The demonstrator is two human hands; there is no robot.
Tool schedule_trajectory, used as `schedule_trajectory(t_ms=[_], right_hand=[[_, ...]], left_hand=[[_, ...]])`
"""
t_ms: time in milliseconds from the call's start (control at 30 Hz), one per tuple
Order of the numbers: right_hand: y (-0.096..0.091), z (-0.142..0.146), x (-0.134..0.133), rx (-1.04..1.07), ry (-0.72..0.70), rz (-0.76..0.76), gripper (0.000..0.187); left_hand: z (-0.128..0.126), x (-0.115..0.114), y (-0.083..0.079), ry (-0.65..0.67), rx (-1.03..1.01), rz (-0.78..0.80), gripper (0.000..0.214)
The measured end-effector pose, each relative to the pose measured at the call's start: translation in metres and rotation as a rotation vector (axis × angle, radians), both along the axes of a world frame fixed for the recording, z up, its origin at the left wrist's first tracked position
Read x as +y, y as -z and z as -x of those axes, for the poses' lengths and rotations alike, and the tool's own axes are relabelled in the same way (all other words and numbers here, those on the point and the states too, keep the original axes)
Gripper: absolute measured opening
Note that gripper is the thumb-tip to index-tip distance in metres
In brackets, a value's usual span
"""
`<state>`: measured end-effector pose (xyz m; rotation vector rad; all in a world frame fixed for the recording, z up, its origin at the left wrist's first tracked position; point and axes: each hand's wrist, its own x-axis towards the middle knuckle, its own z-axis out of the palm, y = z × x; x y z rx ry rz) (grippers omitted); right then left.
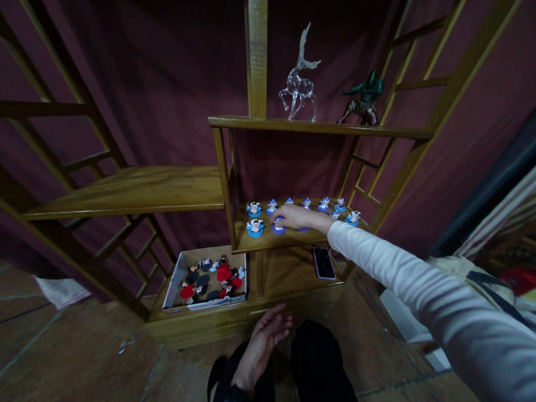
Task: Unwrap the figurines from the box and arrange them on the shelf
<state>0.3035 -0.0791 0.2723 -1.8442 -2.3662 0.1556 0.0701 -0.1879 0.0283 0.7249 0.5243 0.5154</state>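
My right hand (pixel 296 216) reaches over the small wooden shelf, its fingers pinched around the top of a figurine with a purple round base (pixel 278 226). That figurine is in the front row, and its upper part is hidden by my fingers. Just left of it stands a pinkish figurine on a blue base (pixel 255 227). Several more little figurines, such as a purple one (pixel 324 204) and a blue-based one (pixel 353 218), stand in two rows on the same shelf. Low in front of the cabinet, over my knees, my left hand (pixel 266 340) is open and holds nothing.
A shallow cardboard box (pixel 174 288) with several red and black-based figurines sits on the lower ledge. A phone (pixel 324 263) lies to the right. Overhead, a clear deer ornament (pixel 299 87) and a dark green statuette (pixel 365 99) stand on the upper shelf (pixel 336 127).
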Motion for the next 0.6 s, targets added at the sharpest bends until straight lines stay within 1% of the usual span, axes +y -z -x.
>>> schedule_trajectory(t_ms=[200, 300, 367, 467, 533, 600], right_hand=[[-0.001, 0.005, -0.001, -0.010, -0.005, 0.012, 0.027], [-0.014, -0.001, -0.006, 0.062, -0.055, -0.022, 0.033], [-0.030, -0.016, -0.014, 0.112, -0.053, -0.058, 0.034], [-0.053, -0.051, -0.032, 0.128, 0.047, -0.078, 0.031], [-0.061, -0.077, -0.046, 0.101, 0.140, -0.072, 0.029], [-0.061, -0.100, -0.060, 0.087, 0.211, -0.046, 0.029]], left_hand=[[0.000, 0.000, -0.002, 0.013, 0.006, 0.000, 0.045], [0.001, 0.002, -0.003, 0.024, 0.026, 0.002, 0.046], [0.001, 0.003, -0.004, 0.027, 0.046, 0.000, 0.046], [0.001, 0.005, -0.006, 0.035, 0.072, -0.006, 0.047], [0.000, 0.006, -0.007, 0.041, 0.083, -0.009, 0.048], [-0.001, 0.005, -0.007, 0.039, 0.088, -0.009, 0.048]])
